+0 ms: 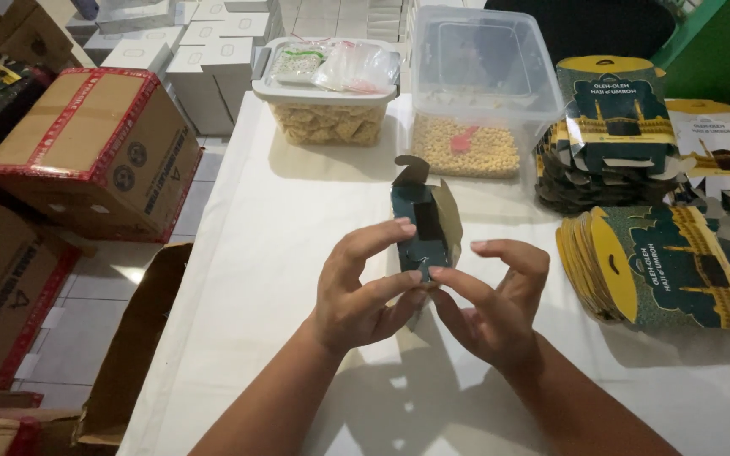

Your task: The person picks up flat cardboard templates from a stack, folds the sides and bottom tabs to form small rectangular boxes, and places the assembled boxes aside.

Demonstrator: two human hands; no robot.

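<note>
step: folding up small dark-green carton (426, 221), top flaps standing open | L hand (363, 287) + R hand (493, 297) both pinching its lower end, fingers clamped on card | carton held above white table (247, 253), in front of clear tubs (475, 76) | flat blanks (661, 266) stacked to R | next, imo: needs bottom flaps tucking w/ firm thumb press

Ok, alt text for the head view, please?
Two bare hands, left hand and right hand, hold a small dark green carton with open flaps above a white table. Stacks of flat cartons lie right; two clear tubs stand behind.
</note>
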